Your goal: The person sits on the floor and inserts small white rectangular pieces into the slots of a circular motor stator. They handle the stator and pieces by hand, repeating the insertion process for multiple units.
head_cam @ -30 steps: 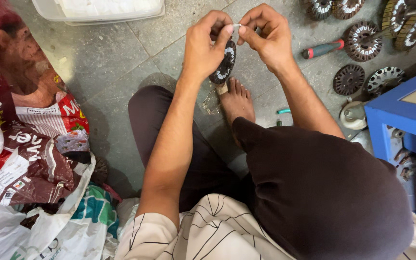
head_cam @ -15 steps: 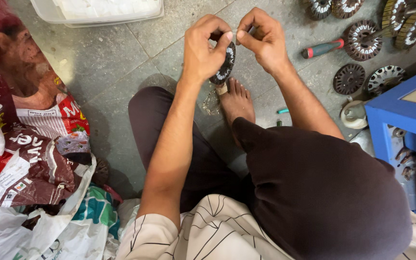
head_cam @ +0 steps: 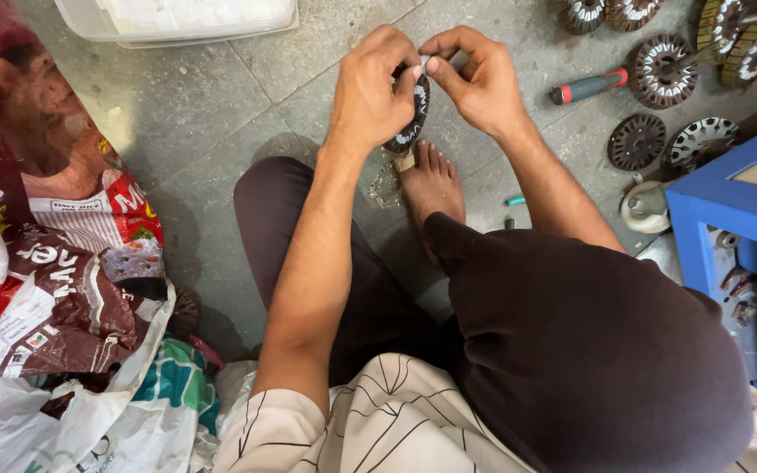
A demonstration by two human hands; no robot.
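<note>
I sit on a tiled floor with my knees up. My left hand (head_cam: 374, 88) grips a dark round slotted stator core (head_cam: 412, 123) held on edge above my bare foot (head_cam: 431, 184). My right hand (head_cam: 475, 79) pinches a small white strip (head_cam: 423, 64) at the core's top rim, thumb and forefinger closed on it. Both hands meet over the core, which is mostly hidden behind my left fingers.
More round stator cores (head_cam: 654, 70) and a red-handled screwdriver (head_cam: 589, 86) lie at the top right. A blue metal stand (head_cam: 733, 210) is on the right, a roll of white tape (head_cam: 646, 206) beside it. Printed sacks (head_cam: 54, 245) pile up left; a clear plastic tub (head_cam: 177, 22) sits at the top.
My hands have shifted slightly with the core; the right fingers keep working at its top rim. Nothing else has moved.
</note>
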